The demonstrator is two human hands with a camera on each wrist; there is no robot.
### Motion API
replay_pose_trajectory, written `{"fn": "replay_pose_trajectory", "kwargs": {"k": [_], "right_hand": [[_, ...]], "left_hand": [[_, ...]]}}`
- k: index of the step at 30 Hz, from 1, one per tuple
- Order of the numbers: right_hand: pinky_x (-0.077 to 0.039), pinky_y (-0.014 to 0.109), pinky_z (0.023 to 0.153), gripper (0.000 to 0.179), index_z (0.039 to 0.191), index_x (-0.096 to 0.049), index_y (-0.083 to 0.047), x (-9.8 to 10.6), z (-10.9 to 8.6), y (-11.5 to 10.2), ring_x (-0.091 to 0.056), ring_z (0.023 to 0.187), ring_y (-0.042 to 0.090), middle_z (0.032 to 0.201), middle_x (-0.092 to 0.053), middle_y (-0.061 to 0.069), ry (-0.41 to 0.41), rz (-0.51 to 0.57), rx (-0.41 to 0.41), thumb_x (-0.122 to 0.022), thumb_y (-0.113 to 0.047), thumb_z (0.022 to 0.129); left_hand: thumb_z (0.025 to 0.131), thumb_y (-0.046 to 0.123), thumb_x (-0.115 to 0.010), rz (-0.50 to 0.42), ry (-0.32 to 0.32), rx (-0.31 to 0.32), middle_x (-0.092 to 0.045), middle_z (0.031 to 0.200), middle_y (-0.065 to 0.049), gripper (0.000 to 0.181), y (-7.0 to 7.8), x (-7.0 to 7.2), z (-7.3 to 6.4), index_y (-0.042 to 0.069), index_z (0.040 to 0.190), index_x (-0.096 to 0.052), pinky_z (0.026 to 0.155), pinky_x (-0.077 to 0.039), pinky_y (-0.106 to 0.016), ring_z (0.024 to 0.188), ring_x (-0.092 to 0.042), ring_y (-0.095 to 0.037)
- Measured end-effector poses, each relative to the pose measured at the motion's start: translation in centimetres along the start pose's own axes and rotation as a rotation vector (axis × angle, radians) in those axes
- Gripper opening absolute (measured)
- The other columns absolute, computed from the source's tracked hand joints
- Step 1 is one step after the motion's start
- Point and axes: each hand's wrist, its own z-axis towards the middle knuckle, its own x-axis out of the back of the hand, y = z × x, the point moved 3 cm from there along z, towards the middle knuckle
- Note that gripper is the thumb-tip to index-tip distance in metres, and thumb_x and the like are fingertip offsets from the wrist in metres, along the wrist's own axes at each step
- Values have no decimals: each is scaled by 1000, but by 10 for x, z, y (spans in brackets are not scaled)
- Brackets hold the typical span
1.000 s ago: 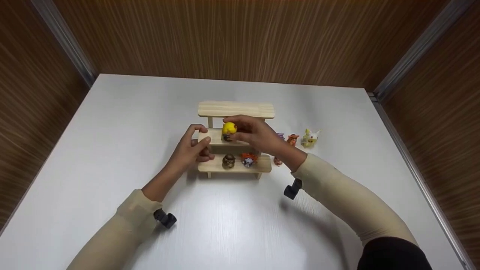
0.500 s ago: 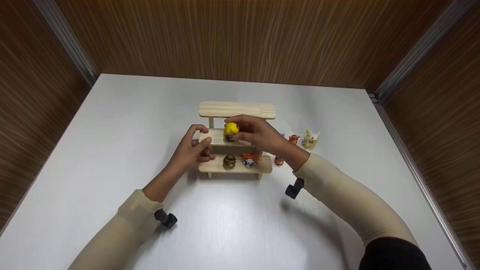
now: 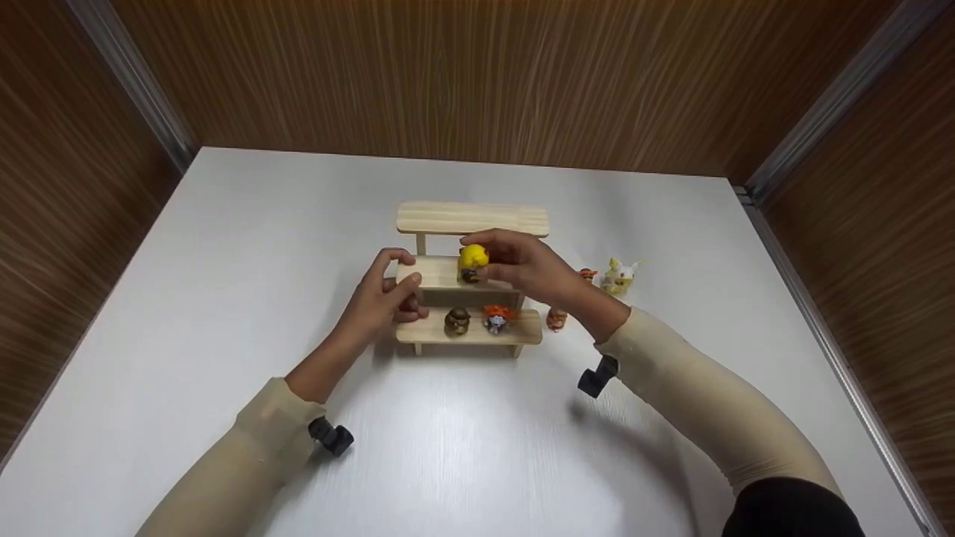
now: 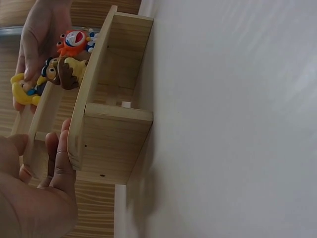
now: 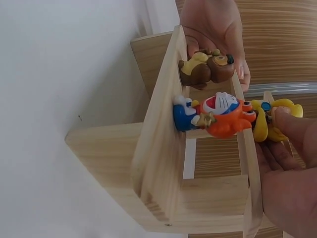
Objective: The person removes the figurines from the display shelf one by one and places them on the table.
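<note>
A pale wooden three-tier display shelf [image 3: 436, 274] stands on the white table. My left hand [image 3: 379, 294] grips the left end of its middle tier, thumb on top and other fingers below. My right hand [image 3: 531, 267] pinches a yellow figurine [image 3: 474, 256] at the middle tier; in the right wrist view the thumb covers part of that yellow figurine [image 5: 262, 131]. On the bottom tier stand a brown figurine [image 3: 457, 321] and, to its right, a figurine with an orange hood and white face [image 3: 496, 319]. Both stand upright, apart from the hands.
Right of the shelf, a white-and-yellow figurine [image 3: 618, 277], a partly hidden orange figurine [image 3: 588, 274] and a small orange-brown one [image 3: 556, 319] stand on the table [image 3: 418, 440]. Wood-grain panels [image 3: 477, 82] enclose the back and sides.
My right hand has slid a little to the right along the middle tier with the yellow figurine, and its forearm now covers a purple figurine behind it. My left hand keeps its hold.
</note>
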Motion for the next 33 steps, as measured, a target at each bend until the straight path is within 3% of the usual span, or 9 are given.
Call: {"fn": "replay_pose_trajectory", "kwargs": {"k": [8, 18, 33], "right_hand": [[-53, 34, 101, 45, 142, -62, -13, 6, -8, 4, -61, 123, 23, 135, -63, 8, 12, 7, 2, -63, 4, 100], [-55, 30, 94, 42, 140, -64, -16, 19, -25, 8, -61, 116, 24, 130, -64, 9, 46, 30, -35, -66, -1, 101], [-56, 30, 95, 41, 141, -62, -14, 41, -49, 15, -59, 123, 25, 143, -59, 8, 90, 32, -51, -65, -3, 102]], "left_hand": [[108, 25, -59, 8, 5, 7, -61, 74, -10, 33, -2, 0, 1, 12, 132, -41, 71, -63, -30, 77, -76, -26], [108, 20, -58, -45, -15, 7, -61, 75, -9, 31, -1, -2, 1, 11, 132, -41, 71, -62, -29, 75, -75, -25], [108, 21, -59, -42, -2, -1, -60, 75, -10, 31, -1, -2, 1, 11, 132, -42, 70, -63, -29, 74, -75, -25]]}}
